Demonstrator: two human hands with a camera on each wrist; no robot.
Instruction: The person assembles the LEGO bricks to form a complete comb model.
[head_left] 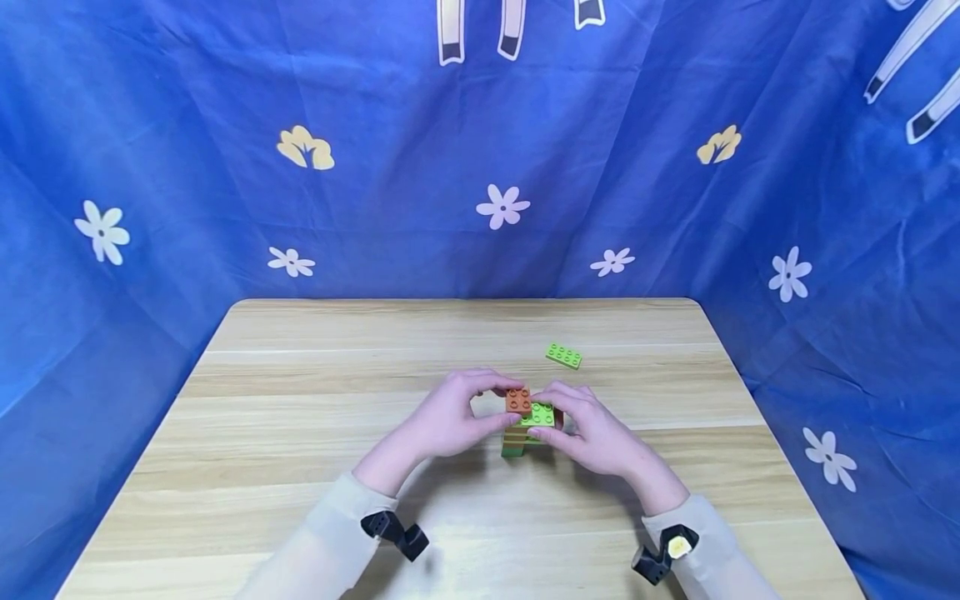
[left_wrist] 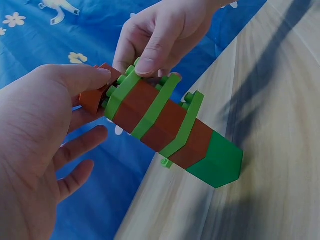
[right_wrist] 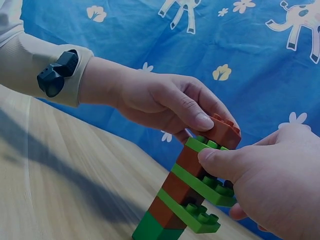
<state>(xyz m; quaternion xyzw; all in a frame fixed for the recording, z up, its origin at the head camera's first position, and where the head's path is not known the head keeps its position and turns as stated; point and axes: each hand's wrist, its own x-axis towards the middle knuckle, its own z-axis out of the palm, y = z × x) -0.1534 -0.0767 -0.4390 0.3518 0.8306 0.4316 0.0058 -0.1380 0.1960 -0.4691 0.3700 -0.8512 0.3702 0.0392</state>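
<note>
A tower of toy building bricks (right_wrist: 188,161) stands on the table, brown bricks alternating with light green plates above a dark green brick (left_wrist: 220,161) at the foot. The plates jut out on one side. At the top, my left hand (head_left: 442,421) pinches a brown brick (head_left: 518,401) between thumb and fingers, over the left end of the uppermost green plate (head_left: 542,414). That brick looks slightly tilted in the left wrist view; whether it is seated, I cannot tell. My right hand (head_left: 600,433) grips the tower's upper part, thumb against the top plate; its other fingers are partly hidden.
A loose light green plate (head_left: 564,356) lies studs-up on the wooden table (head_left: 337,350), beyond the tower and slightly right. Blue patterned cloth (head_left: 405,167) hangs behind the table and along both sides. Each sleeve carries a small black camera (head_left: 395,535).
</note>
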